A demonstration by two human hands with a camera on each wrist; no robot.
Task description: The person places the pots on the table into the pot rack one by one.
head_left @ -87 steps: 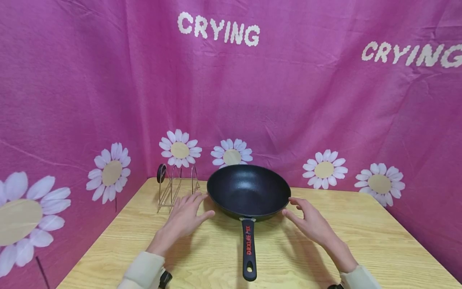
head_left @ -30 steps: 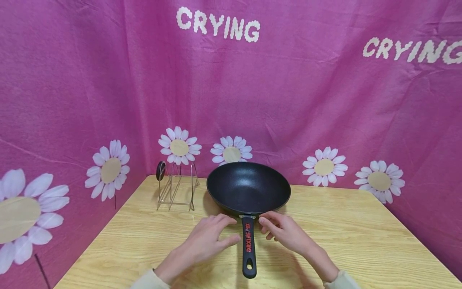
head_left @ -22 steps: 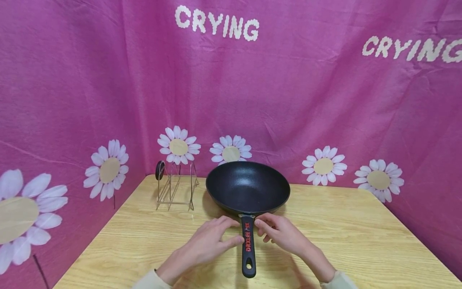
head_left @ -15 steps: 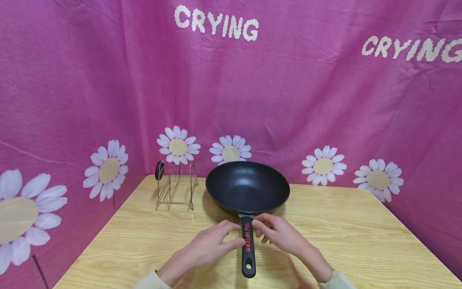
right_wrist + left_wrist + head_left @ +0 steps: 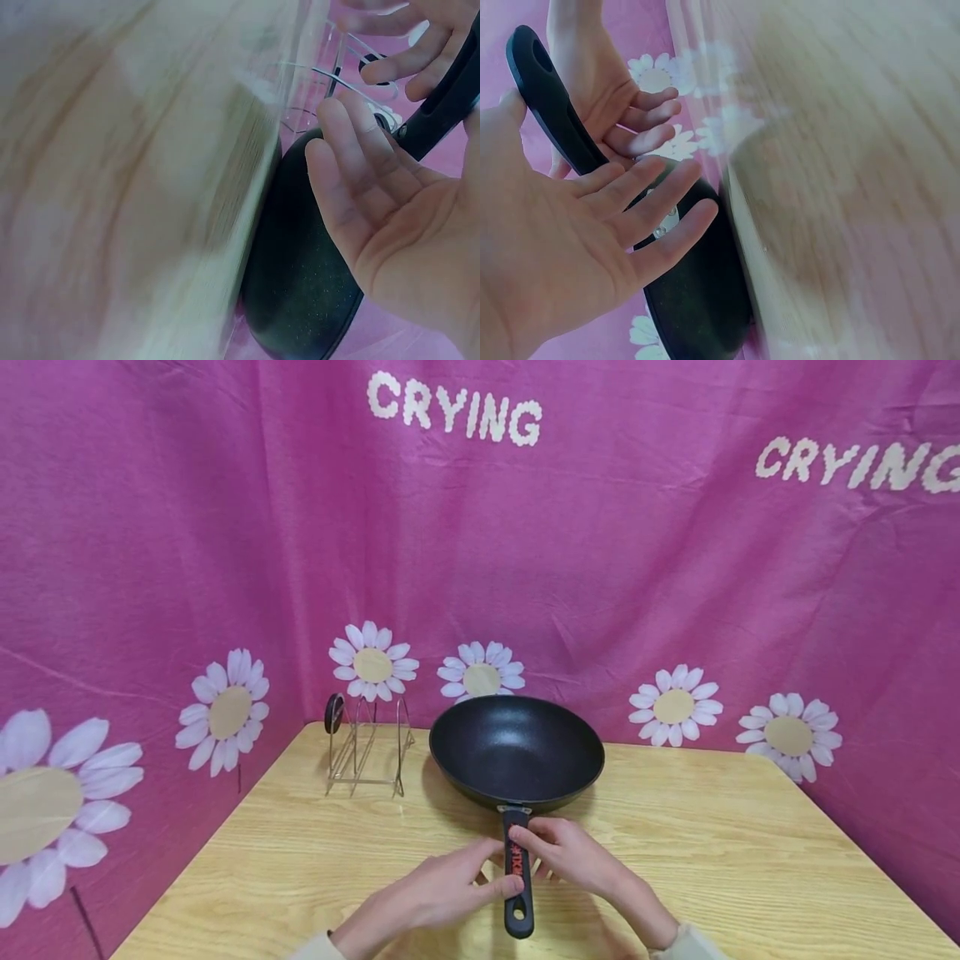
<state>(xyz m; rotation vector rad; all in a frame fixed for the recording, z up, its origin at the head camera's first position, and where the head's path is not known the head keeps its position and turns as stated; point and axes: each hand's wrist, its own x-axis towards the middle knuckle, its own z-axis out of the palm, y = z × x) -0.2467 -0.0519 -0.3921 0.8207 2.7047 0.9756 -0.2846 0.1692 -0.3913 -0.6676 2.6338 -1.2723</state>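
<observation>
A black frying pan (image 5: pixel 517 752) rests on the wooden table, its handle (image 5: pixel 518 910) with red lettering pointing toward me. From the left, my left hand (image 5: pixel 446 887) touches that handle, its thumb lying across the top near the hanging hole. Closer to the pan's bowl, my right hand (image 5: pixel 576 857) has its thumb on the handle from the right. Both wrist views show the fingers (image 5: pixel 656 210) loosely extended beneath and beside the handle, not wrapped round it. Under the handle, the right fingers (image 5: pixel 352 161) spread close to the dark underside of the pan.
A wire rack (image 5: pixel 363 779) with a round black piece (image 5: pixel 334 714) at its left end stands left of the pan. The wooden table (image 5: pixel 720 860) extends right. Behind it hangs a magenta cloth (image 5: pixel 585 568) with daisies and white letters.
Both hands have come in from the sides of the pan's bowl to its handle and slid a little nearer to me, thumbs now over the handle. The pan has stayed in place.
</observation>
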